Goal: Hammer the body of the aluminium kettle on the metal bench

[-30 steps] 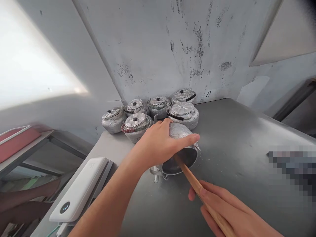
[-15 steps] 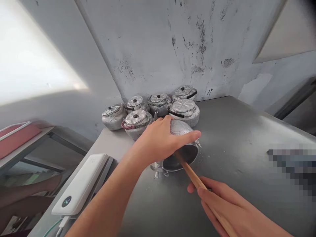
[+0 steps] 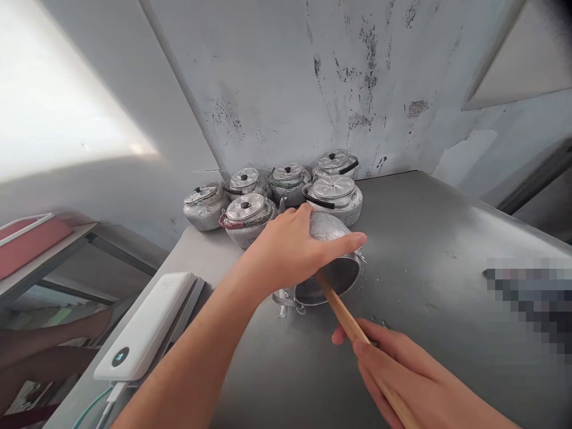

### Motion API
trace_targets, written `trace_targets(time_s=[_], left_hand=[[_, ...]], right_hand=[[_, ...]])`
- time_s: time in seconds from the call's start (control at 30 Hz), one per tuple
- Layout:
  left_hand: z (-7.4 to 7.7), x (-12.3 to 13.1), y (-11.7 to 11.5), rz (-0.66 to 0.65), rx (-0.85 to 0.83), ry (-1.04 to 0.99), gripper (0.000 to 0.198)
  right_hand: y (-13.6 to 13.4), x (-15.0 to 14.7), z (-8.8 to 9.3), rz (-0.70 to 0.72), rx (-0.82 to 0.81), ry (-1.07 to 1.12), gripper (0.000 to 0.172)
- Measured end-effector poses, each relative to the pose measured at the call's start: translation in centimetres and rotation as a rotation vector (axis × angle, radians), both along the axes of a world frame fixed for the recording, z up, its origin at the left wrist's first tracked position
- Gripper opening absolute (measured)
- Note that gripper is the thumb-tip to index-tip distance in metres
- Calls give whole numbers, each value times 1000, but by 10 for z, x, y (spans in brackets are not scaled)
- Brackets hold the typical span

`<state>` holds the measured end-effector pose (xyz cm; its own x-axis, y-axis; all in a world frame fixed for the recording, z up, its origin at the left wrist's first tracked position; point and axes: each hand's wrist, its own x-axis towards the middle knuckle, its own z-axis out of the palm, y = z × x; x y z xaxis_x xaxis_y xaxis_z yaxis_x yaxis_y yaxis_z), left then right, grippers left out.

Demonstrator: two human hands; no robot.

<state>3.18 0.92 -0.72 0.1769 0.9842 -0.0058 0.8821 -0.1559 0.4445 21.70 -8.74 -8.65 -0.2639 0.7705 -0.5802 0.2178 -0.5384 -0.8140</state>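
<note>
A dented silver kettle [image 3: 333,227] lies tipped on its side, its round mouth facing me and no lid on it. My left hand [image 3: 295,244] is wrapped over the kettle's upper side, with the thumb stretched across above the mouth. My right hand [image 3: 393,369] is closed around a wooden stick [image 3: 344,313]. The stick's far end goes into the kettle's mouth, so its tip is hidden. Below the left hand, part of the kettle's handle hangs near the grey tabletop [image 3: 277,363].
Several lidded metal kettles [image 3: 245,207] stand close together behind, against the stained wall [image 3: 277,89]. A white power bank [image 3: 147,328] with a cable rests at the table's left edge. Further left is a red object [image 3: 33,241] on a lower shelf. Small droplets or crumbs dot the tabletop.
My right hand has shifted slightly left with the stick. My left hand stays on the kettle. The whole view has tilted a little.
</note>
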Motion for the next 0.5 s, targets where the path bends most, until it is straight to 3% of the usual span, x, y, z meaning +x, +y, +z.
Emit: trace_targets(time_s=[0.27,0.5], left_hand=[[1,-1,1,4,-17,1,80],[2,-1,1,11,-17,-8,82]], right_hand=[[4,-3,5,24,-46,-48,48],[7,-4,1,29,-90,70,52]])
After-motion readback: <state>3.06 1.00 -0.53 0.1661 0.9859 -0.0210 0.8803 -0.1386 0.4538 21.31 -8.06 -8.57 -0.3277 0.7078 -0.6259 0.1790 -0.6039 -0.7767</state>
